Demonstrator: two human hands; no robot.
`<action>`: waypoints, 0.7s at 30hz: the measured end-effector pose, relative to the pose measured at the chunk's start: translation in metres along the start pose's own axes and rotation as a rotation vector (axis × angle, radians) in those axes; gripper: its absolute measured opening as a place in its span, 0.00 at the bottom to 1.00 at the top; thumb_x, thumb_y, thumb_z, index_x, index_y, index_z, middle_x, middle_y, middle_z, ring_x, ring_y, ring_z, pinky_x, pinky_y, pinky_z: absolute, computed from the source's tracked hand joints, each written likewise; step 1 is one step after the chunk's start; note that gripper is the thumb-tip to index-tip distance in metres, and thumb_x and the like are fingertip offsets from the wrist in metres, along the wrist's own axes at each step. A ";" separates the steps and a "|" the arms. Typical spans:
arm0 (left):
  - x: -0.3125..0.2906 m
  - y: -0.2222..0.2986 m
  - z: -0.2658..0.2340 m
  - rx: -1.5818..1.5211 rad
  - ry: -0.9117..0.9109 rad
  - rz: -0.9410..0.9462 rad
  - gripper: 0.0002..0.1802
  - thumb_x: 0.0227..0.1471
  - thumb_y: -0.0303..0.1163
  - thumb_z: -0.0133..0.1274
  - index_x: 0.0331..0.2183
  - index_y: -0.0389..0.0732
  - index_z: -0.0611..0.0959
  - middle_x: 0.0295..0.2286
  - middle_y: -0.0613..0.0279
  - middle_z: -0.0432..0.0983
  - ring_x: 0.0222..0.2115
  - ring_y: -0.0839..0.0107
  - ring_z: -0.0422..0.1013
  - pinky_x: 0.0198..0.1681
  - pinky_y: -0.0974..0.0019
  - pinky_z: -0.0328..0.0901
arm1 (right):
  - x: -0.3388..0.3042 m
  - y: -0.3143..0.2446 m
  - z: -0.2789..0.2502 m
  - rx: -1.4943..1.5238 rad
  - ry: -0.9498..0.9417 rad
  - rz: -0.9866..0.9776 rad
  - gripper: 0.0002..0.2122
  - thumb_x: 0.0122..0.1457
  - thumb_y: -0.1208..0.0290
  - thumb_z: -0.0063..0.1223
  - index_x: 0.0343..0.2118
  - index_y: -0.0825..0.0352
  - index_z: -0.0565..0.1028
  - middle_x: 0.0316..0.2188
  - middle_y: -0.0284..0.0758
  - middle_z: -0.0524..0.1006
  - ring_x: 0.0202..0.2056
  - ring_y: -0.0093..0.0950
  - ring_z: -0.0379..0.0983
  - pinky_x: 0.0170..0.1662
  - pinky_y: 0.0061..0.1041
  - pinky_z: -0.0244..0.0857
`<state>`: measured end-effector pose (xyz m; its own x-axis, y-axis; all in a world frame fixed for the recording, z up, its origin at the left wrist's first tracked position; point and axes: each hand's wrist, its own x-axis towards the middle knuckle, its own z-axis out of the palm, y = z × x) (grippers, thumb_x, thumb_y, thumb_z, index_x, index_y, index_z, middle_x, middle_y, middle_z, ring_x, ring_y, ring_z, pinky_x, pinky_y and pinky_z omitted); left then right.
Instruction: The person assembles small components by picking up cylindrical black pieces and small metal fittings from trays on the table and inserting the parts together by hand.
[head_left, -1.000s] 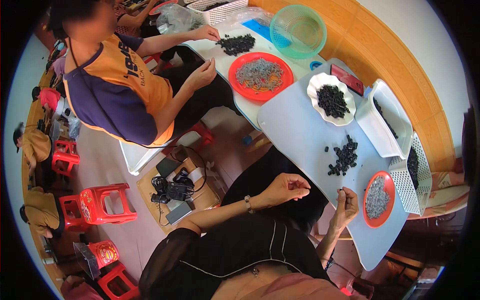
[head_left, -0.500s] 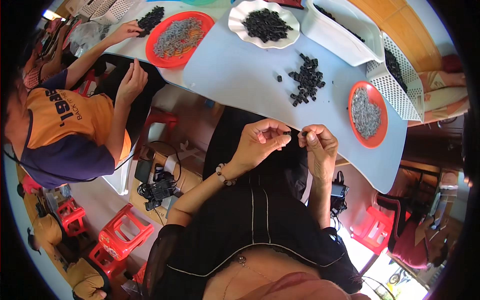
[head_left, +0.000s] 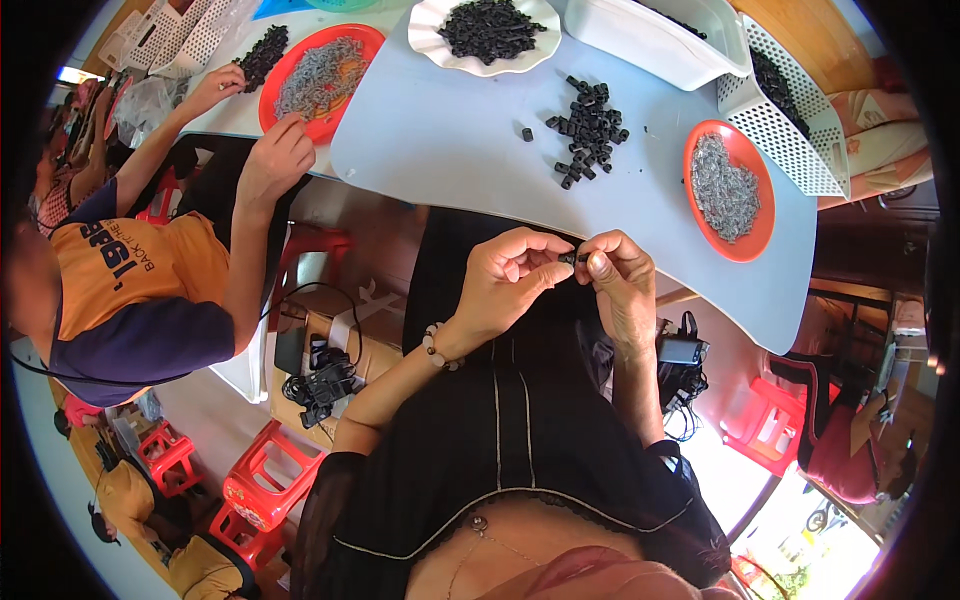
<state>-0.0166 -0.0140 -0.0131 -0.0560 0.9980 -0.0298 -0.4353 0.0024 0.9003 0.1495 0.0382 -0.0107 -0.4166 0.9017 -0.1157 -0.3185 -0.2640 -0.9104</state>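
Note:
Just past the table's near edge, my left hand (head_left: 512,280) pinches a small black plastic piece (head_left: 567,257) between thumb and forefinger. My right hand (head_left: 622,285) meets it, its fingertips closed on another small dark piece (head_left: 583,257), mostly hidden by the fingers. The two pieces touch or nearly touch; how they fit cannot be made out. Beyond my hands, a loose pile of short black plastic pieces (head_left: 590,130) lies on the light blue table (head_left: 450,140), with one black piece (head_left: 527,134) apart on its left. An orange-red plate (head_left: 757,160) of small grey, clear-looking parts stands to the right.
Along the back are a white scalloped plate (head_left: 426,42) of black pieces, a white tub (head_left: 650,45) and a white perforated basket (head_left: 815,150). At left, a co-worker in an orange shirt (head_left: 150,260) reaches toward a red plate (head_left: 270,105) of grey parts. Red stools (head_left: 262,480) stand below.
My hands have come together, so the black pieces they hold now meet. The view has shifted a little. The co-worker's nearer hand has moved up to the red plate.

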 end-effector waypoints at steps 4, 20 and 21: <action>0.001 0.000 0.004 0.006 0.010 -0.017 0.11 0.51 0.18 0.59 0.39 0.31 0.80 0.31 0.62 0.76 0.30 0.79 0.70 0.34 0.74 0.67 | 0.000 0.003 -0.005 0.013 -0.003 0.030 0.10 0.60 0.67 0.59 0.35 0.69 0.75 0.27 0.31 0.75 0.28 0.20 0.68 0.35 0.20 0.63; 0.009 -0.006 0.011 0.083 -0.079 0.090 0.10 0.53 0.17 0.56 0.39 0.29 0.78 0.33 0.58 0.77 0.34 0.74 0.74 0.38 0.72 0.70 | -0.001 -0.002 -0.017 0.172 -0.046 0.127 0.08 0.62 0.67 0.56 0.29 0.65 0.73 0.26 0.31 0.76 0.29 0.19 0.69 0.34 0.19 0.62; 0.009 -0.004 0.011 0.060 -0.092 0.094 0.09 0.53 0.16 0.56 0.39 0.29 0.78 0.33 0.58 0.77 0.34 0.74 0.74 0.39 0.71 0.70 | -0.001 -0.002 -0.016 0.194 -0.060 0.129 0.08 0.62 0.67 0.56 0.29 0.65 0.73 0.26 0.31 0.75 0.29 0.20 0.69 0.34 0.19 0.62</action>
<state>-0.0049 -0.0041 -0.0124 -0.0102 0.9956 0.0929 -0.3773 -0.0899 0.9217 0.1647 0.0434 -0.0149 -0.5123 0.8360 -0.1969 -0.4150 -0.4416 -0.7955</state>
